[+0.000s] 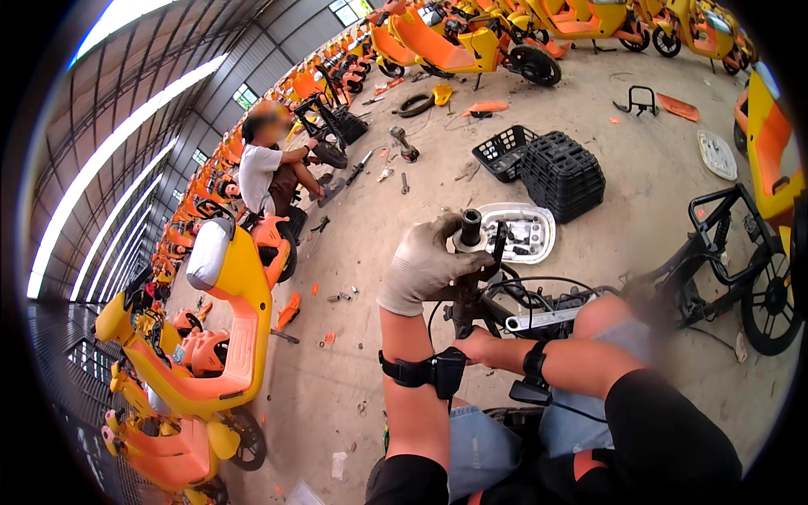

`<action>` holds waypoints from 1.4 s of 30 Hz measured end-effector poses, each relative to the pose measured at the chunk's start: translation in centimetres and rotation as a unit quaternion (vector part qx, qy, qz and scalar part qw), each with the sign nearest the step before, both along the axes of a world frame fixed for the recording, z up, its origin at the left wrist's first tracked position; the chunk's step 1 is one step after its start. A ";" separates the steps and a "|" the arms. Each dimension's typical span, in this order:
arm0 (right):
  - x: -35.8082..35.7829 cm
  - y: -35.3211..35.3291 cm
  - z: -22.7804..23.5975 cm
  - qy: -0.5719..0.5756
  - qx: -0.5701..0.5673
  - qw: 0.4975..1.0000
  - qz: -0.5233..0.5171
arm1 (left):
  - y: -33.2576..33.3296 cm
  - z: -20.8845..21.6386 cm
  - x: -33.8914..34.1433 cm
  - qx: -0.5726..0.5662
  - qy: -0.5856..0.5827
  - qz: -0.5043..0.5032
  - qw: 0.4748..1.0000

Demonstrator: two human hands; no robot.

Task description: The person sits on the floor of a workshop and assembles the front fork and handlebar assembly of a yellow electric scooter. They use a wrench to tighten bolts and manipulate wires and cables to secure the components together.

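Note:
In front of me stands a dark metal steering tube (462,307), part of a stripped scooter frame with black cables. My left hand (414,268), in a whitish work glove, is closed around its upper end. A short black hollow cylinder (471,225) sticks up there, with a pale ring about its base beside my thumb. My right hand (476,345), bare, is closed at the tube's lower part; its fingertips are partly hidden. Behind the tube lies a white tray (551,231) holding small dark parts. A silver bar (539,321) runs beside my right knee.
Black plastic baskets (562,177) stand beyond the tray. A cordless power tool (404,145) and a wrench (405,183) lie on the floor. Yellow-orange scooters (227,337) line the left and back. Another person (268,168) sits working at far left. A bare black frame (715,252) stands right.

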State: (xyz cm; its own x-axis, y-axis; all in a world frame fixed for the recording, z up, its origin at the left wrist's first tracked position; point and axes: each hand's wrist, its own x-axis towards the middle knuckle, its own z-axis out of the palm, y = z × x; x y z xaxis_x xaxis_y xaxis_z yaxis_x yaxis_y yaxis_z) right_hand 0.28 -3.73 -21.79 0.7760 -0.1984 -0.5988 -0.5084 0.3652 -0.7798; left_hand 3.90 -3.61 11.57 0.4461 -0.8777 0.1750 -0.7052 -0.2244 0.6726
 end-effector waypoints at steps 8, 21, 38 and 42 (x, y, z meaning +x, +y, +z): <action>-0.8 -0.1 3.1 0.021 -0.029 0.999 -0.007 | -0.1 -0.1 -1.0 0.018 -0.061 0.055 0.996; -2.3 -0.4 6.6 0.055 -0.096 0.994 -0.004 | -0.9 -1.1 -1.8 0.048 -0.057 0.131 0.989; -0.3 0.1 1.9 0.041 -0.033 0.998 0.017 | -0.8 0.2 0.3 0.039 -0.058 -0.037 0.997; -0.9 -0.3 3.4 0.054 -0.081 0.994 0.042 | -0.8 0.0 0.1 0.062 0.037 -0.004 0.997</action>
State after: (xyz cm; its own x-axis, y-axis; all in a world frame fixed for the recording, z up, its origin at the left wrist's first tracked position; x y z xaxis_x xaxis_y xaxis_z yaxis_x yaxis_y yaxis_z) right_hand -0.66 -4.01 -18.37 0.7264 -0.2367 -0.6452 -0.6160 0.1920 -0.7640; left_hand 3.95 -4.41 11.55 0.4470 -0.8940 0.0315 -0.6570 -0.3042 0.6898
